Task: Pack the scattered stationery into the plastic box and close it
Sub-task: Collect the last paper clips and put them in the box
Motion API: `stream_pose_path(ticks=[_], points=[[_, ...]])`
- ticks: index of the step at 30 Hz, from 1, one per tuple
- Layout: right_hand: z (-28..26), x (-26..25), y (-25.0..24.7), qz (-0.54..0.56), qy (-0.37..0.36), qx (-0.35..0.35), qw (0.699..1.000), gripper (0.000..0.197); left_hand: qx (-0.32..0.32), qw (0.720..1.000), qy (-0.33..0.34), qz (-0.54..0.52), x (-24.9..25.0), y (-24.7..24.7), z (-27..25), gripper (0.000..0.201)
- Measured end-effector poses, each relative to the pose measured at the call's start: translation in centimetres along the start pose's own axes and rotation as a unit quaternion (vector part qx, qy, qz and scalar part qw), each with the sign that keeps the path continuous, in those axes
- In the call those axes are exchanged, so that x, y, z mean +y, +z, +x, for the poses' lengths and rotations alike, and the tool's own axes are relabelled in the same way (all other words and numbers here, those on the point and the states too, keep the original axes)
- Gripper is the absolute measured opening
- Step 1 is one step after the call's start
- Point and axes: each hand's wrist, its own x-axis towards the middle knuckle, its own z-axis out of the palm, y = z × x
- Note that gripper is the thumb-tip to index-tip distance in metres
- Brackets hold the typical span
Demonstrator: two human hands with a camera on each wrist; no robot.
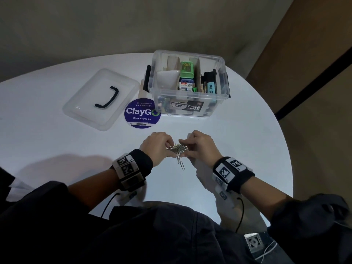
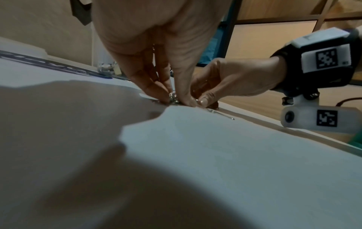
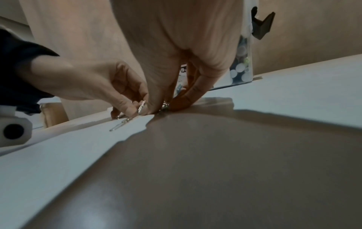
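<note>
Gathering stage, near the end of the packing by the look of it: left hand (image 1: 157, 144) and right hand (image 1: 201, 142) drawn close together over the white table (image 1: 247, 149), fingers curled and pinching from both sides at a small heap of silver paper clips (image 1: 178, 148) between them. From the left wrist view, fingertips (image 2: 166, 94) pressed down onto the heap at table level; from the right wrist view, the same pinch, with a clip raised on edge between the two thumbs. One stray paper clip (image 1: 181, 163) trailing from the heap toward the body, flat on the table and not in either grip. Plastic box (image 1: 190, 109) well beyond the hands and slightly to the right, open, already holding a green sharpener, markers, a staple packet and more. Lid (image 1: 85, 111) beyond the left hand and further left, lying flat, handle up. Round blue sticker (image 1: 142, 115) just beyond the left hand, between lid and box. Next move, as judged: a firm enough squeeze to lift the slippery heap as one bundle, a carry forward and rightward over the box rim, a release inside, then a return for the stray clip. Only then the lid, fetched from the far left and pressed onto the box. Likely trouble: loose clips sliding out of the pinch on the way.
</note>
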Motion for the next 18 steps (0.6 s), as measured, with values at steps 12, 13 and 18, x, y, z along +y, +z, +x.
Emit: stream_pose_path(ticks=[12, 13, 18], points=[[0.3, -1.0, 0.5, -0.137, -0.108, 0.035, 0.984, 0.028, -0.082, 0.983, 0.083, 0.142, 0.9, -1.0, 0.7, 0.023], [0.4, -1.1, 0.6, -0.143, -0.116, 0.037, 0.982, 0.035, -0.088, 0.984, 0.082, 0.129, 0.8, -1.2, 0.9, 0.022], [1.5, -1.9, -0.9, -0.137, -0.081, -0.012, 0.987, 0.021, -0.093, 0.988, 0.094, 0.074, 0.8, -2.2, 1.8, 0.017]])
